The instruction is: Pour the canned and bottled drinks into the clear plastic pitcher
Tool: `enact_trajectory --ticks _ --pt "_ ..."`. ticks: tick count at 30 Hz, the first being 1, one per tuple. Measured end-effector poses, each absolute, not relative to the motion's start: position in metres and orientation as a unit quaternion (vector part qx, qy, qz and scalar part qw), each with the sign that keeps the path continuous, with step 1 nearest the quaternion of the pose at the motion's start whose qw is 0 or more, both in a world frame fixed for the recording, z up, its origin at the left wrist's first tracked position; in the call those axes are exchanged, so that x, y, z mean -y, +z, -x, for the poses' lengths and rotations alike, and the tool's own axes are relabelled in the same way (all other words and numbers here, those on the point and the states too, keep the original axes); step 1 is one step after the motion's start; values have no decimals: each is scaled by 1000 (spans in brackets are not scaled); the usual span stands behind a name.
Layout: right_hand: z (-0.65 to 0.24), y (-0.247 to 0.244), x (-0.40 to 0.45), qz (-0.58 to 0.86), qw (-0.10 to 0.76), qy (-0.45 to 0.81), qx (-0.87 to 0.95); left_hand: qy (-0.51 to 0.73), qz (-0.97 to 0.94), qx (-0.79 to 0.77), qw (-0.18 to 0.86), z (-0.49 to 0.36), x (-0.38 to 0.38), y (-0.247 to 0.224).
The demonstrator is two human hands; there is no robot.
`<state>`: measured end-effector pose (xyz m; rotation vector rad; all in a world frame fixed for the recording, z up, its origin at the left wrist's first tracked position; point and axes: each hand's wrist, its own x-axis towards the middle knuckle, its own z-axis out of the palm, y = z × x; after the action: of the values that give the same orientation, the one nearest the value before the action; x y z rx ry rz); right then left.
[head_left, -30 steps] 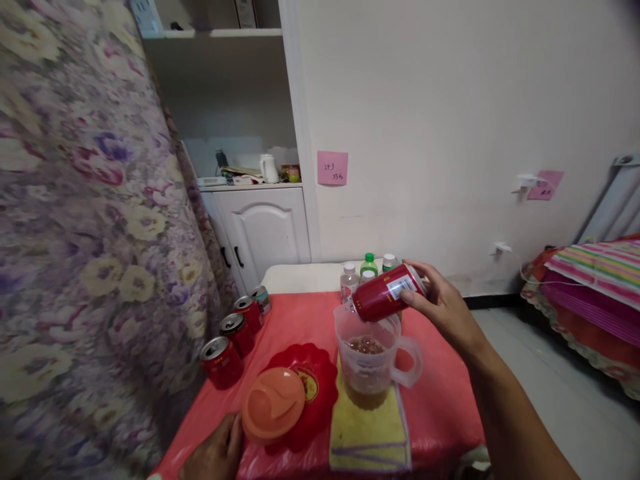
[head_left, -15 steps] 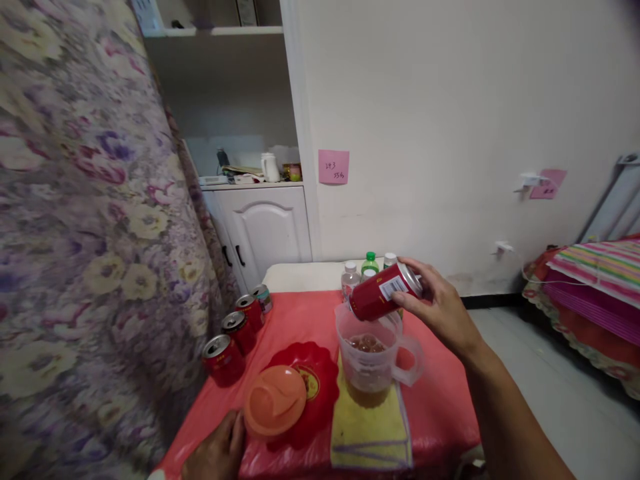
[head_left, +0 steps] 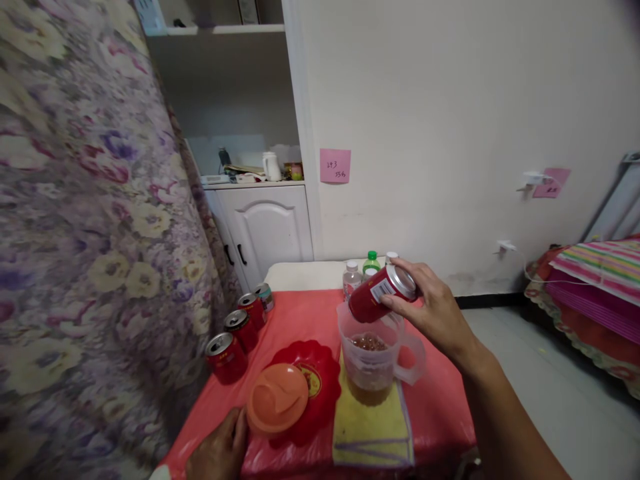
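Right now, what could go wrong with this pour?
The red can is tipped steeply over the pitcher, so a sudden rush could splash out. The right hand grips only its base end, so it might slip. Nothing steadies the pitcher, so a knock could shift it.

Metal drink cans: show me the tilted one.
The red metal can held in the right hand, tilted over the translucent plastic jug; the four other cans stand upright on the red tablecloth.

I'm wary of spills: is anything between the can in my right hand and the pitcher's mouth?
Nothing visible: the red can in your right hand tilts over the open pitcher. The capped bottles stand behind, out of that gap.
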<state>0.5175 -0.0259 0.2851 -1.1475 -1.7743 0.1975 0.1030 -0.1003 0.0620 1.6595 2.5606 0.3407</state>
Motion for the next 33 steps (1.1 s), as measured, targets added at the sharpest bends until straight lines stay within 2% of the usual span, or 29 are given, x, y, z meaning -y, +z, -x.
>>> enact_trajectory --ticks 33 --pt "-508 281 31 450 447 62 770 107 -541 -834 26 -106 102 66"
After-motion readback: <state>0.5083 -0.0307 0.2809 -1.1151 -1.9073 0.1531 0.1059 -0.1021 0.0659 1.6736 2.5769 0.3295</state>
